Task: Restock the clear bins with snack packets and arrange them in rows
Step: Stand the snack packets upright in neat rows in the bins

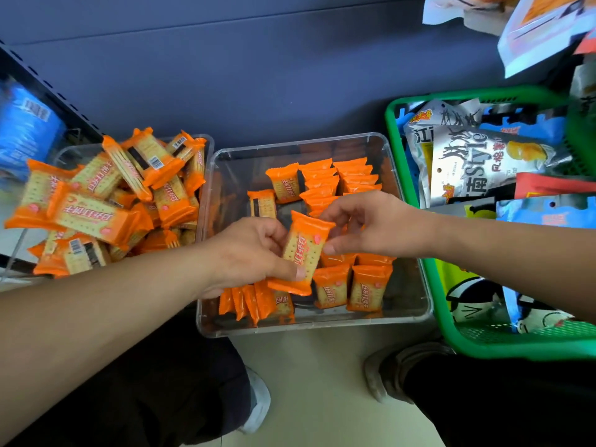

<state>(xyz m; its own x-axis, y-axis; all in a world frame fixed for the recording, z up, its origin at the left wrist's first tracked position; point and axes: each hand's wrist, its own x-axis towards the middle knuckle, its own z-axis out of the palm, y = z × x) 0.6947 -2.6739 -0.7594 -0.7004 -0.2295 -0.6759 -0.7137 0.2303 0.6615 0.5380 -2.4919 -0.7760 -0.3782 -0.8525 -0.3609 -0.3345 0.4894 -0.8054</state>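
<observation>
The left hand (pixel 248 253) and right hand (pixel 371 224) both pinch one orange cracker packet (pixel 303 253) above the half-filled clear bin (pixel 309 329). A silver bag (pixel 477 162) in the green basket (pixel 516 348) reads "Style".

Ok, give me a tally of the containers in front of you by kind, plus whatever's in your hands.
Clear bins: 2, the left bin and the middle bin
Green basket: 1
Orange packet, pinched between left hand and right hand: 1
Total: 4
</observation>
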